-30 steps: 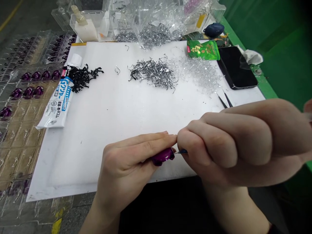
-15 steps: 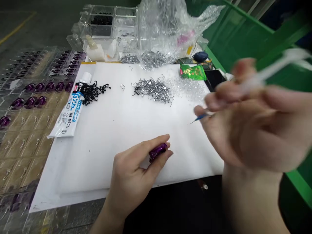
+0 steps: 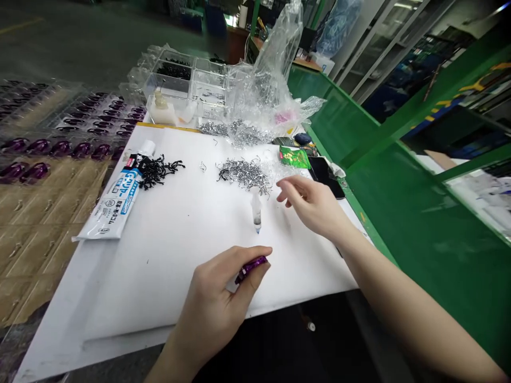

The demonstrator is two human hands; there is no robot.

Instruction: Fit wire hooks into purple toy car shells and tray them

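Observation:
My left hand (image 3: 217,298) is closed at the near edge of the white board, pinching a small glossy purple piece (image 3: 250,267) between thumb and fingers. Past it, on the white surface, is a clear syringe (image 3: 256,214) with a blue needle tip towards me; whether it lies flat I cannot tell. To the right of the syringe my right hand (image 3: 309,205) hovers over the board, fingers loosely bent and apart, holding nothing. Close beyond that hand is a pile of silvery, thread-like bits (image 3: 245,174).
A white-and-blue glue tube (image 3: 114,205) and black stranded bits (image 3: 157,171) occupy the board's left. Trays (image 3: 30,213) of purple pieces stand further left. A green packet (image 3: 294,157) and dark phone (image 3: 325,175) sit right, before a green wall (image 3: 339,117). Clear plastic bags (image 3: 263,85) stand behind.
My right hand has let go of the syringe, now on the board, and has moved left and away from me. My left hand still holds the purple piece. The view has tilted up.

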